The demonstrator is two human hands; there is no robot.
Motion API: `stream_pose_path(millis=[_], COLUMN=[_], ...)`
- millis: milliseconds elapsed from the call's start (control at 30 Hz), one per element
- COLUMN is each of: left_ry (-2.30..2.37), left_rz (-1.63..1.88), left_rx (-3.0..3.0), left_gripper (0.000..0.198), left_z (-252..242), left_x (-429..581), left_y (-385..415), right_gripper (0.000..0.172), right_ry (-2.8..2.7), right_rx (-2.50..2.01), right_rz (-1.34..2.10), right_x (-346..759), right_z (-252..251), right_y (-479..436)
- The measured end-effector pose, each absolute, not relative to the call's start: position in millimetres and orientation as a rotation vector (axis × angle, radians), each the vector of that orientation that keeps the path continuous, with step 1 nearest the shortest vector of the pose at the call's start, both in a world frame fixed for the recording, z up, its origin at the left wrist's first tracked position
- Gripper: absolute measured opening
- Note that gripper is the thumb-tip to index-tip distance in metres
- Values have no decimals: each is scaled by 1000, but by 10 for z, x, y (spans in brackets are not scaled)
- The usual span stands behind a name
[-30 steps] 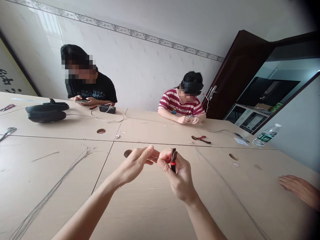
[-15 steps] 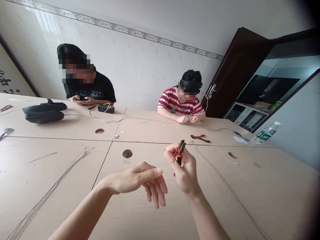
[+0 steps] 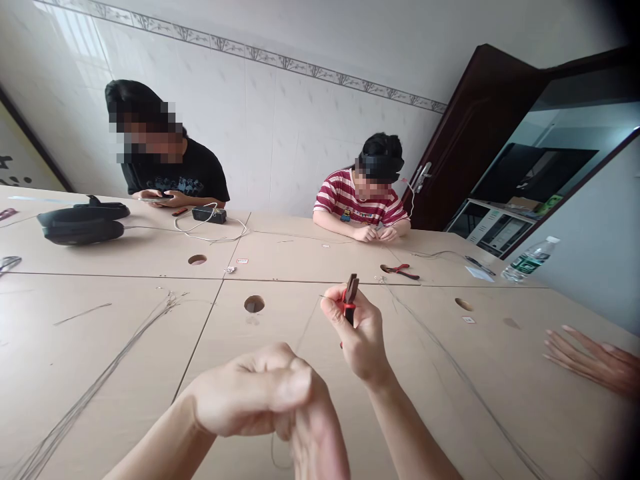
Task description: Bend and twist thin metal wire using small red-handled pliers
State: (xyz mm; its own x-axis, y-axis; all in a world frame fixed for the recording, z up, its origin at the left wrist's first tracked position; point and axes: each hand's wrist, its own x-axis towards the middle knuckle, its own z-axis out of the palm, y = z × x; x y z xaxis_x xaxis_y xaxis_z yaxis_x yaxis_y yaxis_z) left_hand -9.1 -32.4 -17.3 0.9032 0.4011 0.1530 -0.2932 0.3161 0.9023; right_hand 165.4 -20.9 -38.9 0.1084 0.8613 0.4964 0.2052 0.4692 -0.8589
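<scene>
My right hand (image 3: 361, 340) is closed around a pair of pliers (image 3: 351, 290) with red and black handles, jaws pointing up. Its thumb and forefinger also pinch the end of a thin wire (image 3: 311, 321), which runs down behind my left hand. Lower and nearer to me, my left hand (image 3: 270, 397) has its fingers stretched downward and slightly blurred, with the thumb lying over them. A thin loop of wire (image 3: 274, 455) shows below its palm. I see nothing gripped in the left hand.
Bundles of wire lie on the table at left (image 3: 117, 357) and right (image 3: 450, 360). Other pliers (image 3: 400, 270) rest by a cable hole. Two people sit opposite. Another person's hand (image 3: 593, 360) rests at the right, near a water bottle (image 3: 530, 260). A black headset (image 3: 80, 223) lies far left.
My left hand has come closer and lower, its fingers now pointing down. The right hand with the pliers has shifted slightly left. Another person's hand has appeared at the right edge.
</scene>
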Motion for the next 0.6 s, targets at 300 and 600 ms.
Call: stream_pose_path(millis=[300, 600], left_ry=[183, 401], left_rz=[1216, 1633], left_rx=[950, 843], left_gripper=[45, 35], left_z=[245, 155], left_x=[-269, -149], left_y=[-325, -19], right_gripper=[17, 19], right_ry=[-1451, -1499], right_rx=[-1004, -918], right_rz=[681, 771], right_x=[1562, 1488], right_z=[-416, -373], right_y=[-225, -298])
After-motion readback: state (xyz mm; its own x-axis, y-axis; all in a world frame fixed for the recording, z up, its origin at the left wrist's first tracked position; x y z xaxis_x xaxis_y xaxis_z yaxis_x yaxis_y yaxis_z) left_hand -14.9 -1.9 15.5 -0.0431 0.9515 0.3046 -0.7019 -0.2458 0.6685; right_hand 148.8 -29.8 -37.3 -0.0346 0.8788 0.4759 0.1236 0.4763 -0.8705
